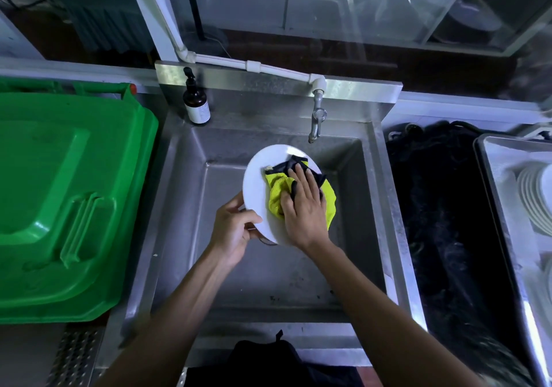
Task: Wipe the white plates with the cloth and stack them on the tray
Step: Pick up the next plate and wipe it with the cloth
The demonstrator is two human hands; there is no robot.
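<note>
At the far left a green bin lid (59, 195) lay closed, butting against the left rim of the stainless steel sink (191, 195). On the sink's back left corner ledge stood a brown pump bottle (196, 102) with a pale label. A white pipe (254, 65) ran along the backsplash to a metal tap (316, 120) hanging over the back of the basin.

Over the middle of the basin the person held a white plate (257, 183), tilted with its face toward the camera. The left hand (233, 228) gripped the plate's lower left rim, thumb curled over the front and fingers tucked behind. The right hand (304, 207) pressed a yellow and black cloth (276, 192) flat against the plate's face, fingers stretched out and slightly spread over the cloth, which bunched beneath the palm and hung past the plate's right edge. Both bare forearms reached in from the bottom of the view.

Right of the sink a dark, black-lined trough (442, 222) took up the counter. At the far right edge sat a metal tray (490, 177) with a row of white plates (534, 201) stacked on their edges, leaning together; the tray ran out of view, so how many plates it held could not be told.
</note>
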